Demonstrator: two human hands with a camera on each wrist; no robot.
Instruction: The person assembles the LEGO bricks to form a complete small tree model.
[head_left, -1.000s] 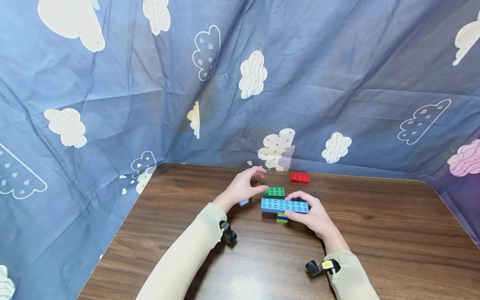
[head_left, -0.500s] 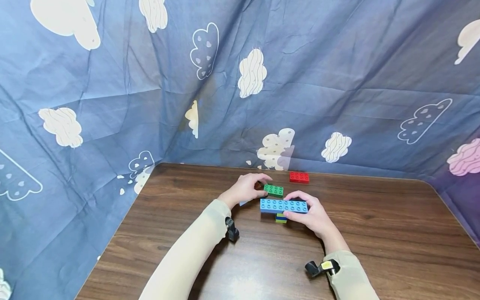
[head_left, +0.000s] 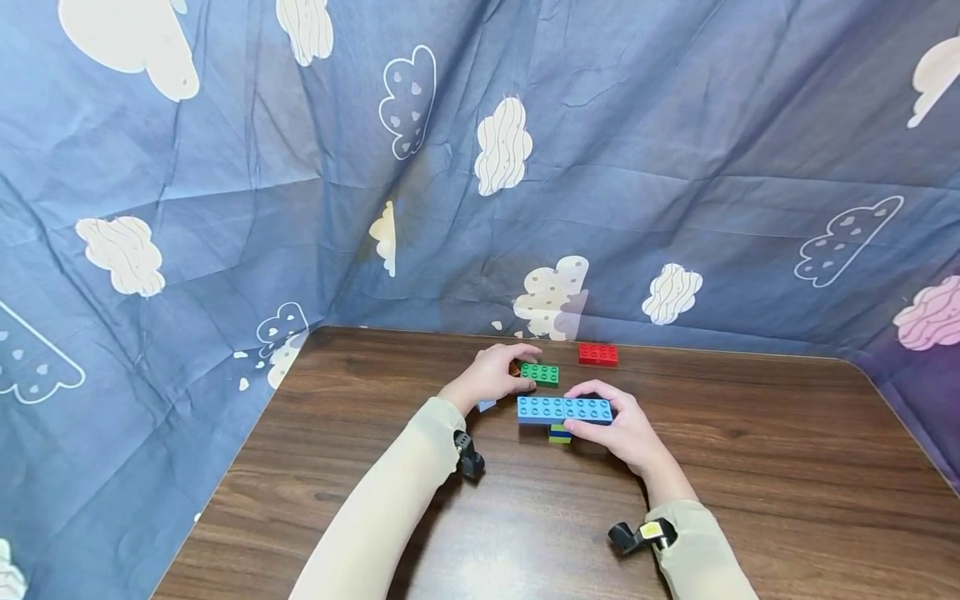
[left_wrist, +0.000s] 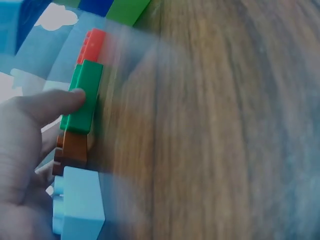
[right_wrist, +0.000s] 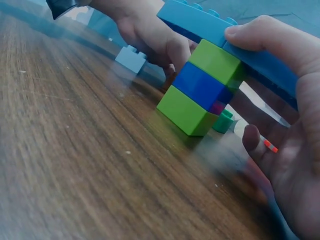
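Observation:
Two light blue bricks (head_left: pixel 542 409) lie end to end in a row on top of a stack with lime green bricks (right_wrist: pixel 192 114) and a dark blue brick (right_wrist: pixel 200 86) between them. My right hand (head_left: pixel 621 423) grips the right-hand blue brick, thumb on the near side and fingers behind. Behind the stack, my left hand (head_left: pixel 489 373) pinches a green brick (head_left: pixel 542 374) by its long sides; the thumb shows on it in the left wrist view. The far fingers of that hand are partly hidden.
A pale blue brick (left_wrist: pixel 82 202) and a brown brick (left_wrist: pixel 75 149) stand beside my left hand, mostly covered by it in the head view. Towards the back edge of the wooden table (head_left: pixel 750 450) lies a red brick (head_left: pixel 598 354). A cloud-patterned cloth (head_left: pixel 600 183) hangs behind.
My left hand has come to the green brick, taken hold of it and shifted it slightly left. The right hand keeps its grip on the blue brick, almost still.

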